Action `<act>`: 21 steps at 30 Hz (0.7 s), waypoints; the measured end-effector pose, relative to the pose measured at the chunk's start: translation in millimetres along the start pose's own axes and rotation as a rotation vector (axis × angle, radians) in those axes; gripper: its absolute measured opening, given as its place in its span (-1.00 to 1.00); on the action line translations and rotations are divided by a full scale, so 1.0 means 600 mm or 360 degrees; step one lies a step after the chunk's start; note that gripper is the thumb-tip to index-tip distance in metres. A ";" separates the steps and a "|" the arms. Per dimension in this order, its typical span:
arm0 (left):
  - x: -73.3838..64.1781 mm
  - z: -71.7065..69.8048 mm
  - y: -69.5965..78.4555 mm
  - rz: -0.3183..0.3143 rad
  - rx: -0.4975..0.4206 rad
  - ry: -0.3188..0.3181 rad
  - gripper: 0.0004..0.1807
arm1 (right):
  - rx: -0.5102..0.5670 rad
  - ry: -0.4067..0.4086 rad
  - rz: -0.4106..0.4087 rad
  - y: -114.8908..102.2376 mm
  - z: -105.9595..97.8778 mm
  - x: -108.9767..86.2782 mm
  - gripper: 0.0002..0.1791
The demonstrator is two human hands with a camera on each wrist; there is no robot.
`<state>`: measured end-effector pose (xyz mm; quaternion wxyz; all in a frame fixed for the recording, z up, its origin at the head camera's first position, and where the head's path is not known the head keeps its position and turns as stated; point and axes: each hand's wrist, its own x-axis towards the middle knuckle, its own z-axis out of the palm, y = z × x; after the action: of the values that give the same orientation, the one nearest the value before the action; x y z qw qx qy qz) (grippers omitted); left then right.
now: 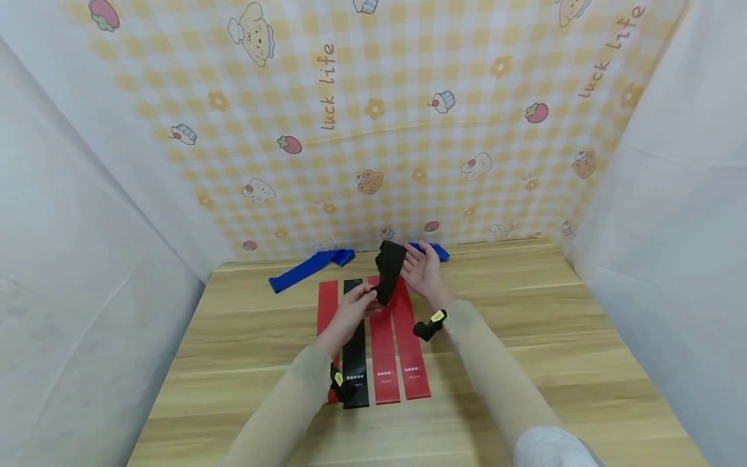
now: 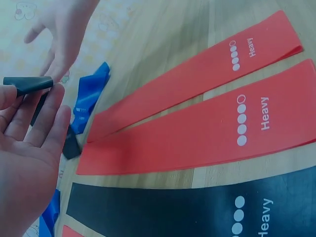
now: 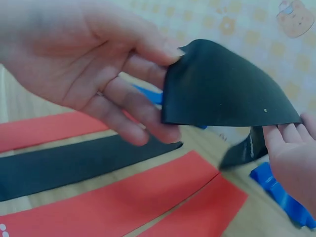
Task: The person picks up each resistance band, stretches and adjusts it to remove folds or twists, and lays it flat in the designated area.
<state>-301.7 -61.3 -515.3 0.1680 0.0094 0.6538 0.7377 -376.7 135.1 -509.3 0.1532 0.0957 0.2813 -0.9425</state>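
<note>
A loop of black resistance band (image 1: 391, 269) is held up above the table between both hands. My left hand (image 1: 351, 308) pinches its near end between thumb and fingers; the left wrist view also shows this left hand (image 2: 34, 148) gripping the band's edge (image 2: 29, 85). My right hand (image 1: 425, 272) touches the far end with fairly straight fingers, its thumb standing away from the band. In the right wrist view the black band (image 3: 222, 89) arches between the left hand (image 3: 98, 74) and the right hand (image 3: 296, 163), and a blurred lower part hangs down.
Flat on the wooden table (image 1: 513, 363) lie red bands (image 1: 383, 363), labelled Heavy, and another black band (image 1: 355, 350), side by side. Blue bands (image 1: 306, 271) lie crumpled near the back edge, left and right. A patterned cloth (image 1: 373, 143) hangs behind; white cloths flank the table.
</note>
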 end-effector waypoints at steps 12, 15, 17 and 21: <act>-0.030 0.004 -0.003 0.0019 -0.0024 -0.0008 -0.82 | 0.0211 0.0052 -0.0034 -0.028 0.004 -0.035 -0.32; -0.040 0.003 -0.010 0.0002 -0.0037 -0.0028 -0.83 | 0.0206 0.0090 -0.0044 -0.030 -0.004 -0.042 -0.31; -0.047 0.001 -0.014 -0.0002 -0.0028 -0.0057 -0.84 | 0.0189 0.0110 -0.0050 -0.032 -0.012 -0.047 -0.30; -0.063 -0.006 -0.017 -0.0001 0.0010 -0.0098 -0.83 | 0.0181 0.0141 -0.0069 -0.036 -0.026 -0.060 -0.30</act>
<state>-264.3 -73.5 -518.0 0.1882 0.0324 0.6506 0.7350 -349.0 169.3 -502.0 0.1143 0.1396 0.2358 -0.9549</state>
